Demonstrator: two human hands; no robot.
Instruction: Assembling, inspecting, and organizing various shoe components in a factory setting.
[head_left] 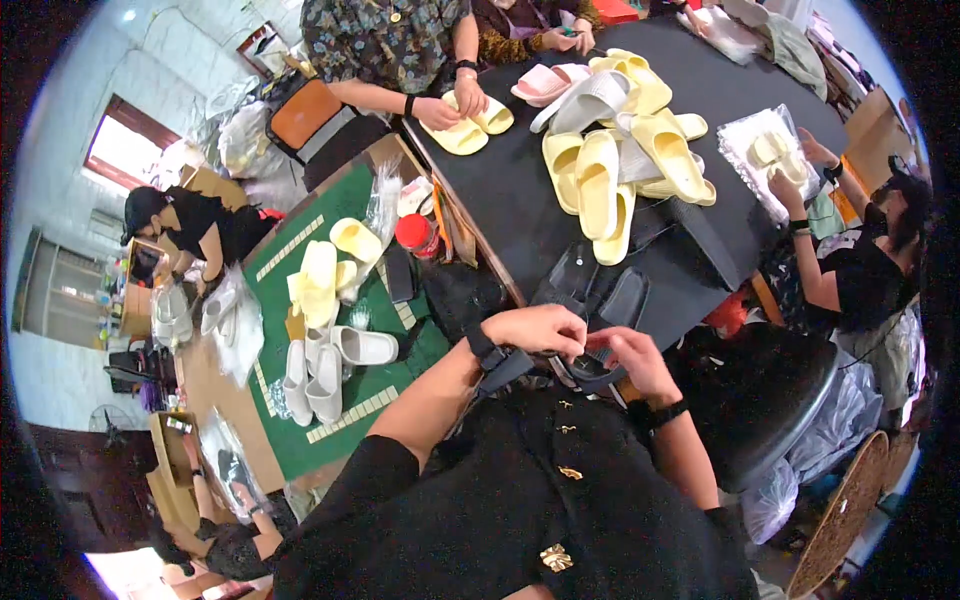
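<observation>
At the near edge of the black table, my left hand (540,330) and my right hand (640,362) work close together, fingertips almost touching. Both are closed in a pinch; whatever lies between the fingers is too small to make out. Just below the fingertips is a dark slipper (592,379), partly covered by my hands and close to my body. Beyond them on the table rest two black slippers (627,296) (568,275), dark against the dark top. A heap of yellow slippers (597,172) and grey slippers (590,100) lies farther off.
To the left, a green-topped table (300,445) holds grey slippers (365,346), yellow slippers (318,283) and a red-lidded jar (417,235). Across the black table (480,190), a person handles yellow slippers (455,137); at right another handles a bagged pair (770,150). A black chair (790,400) stands near right.
</observation>
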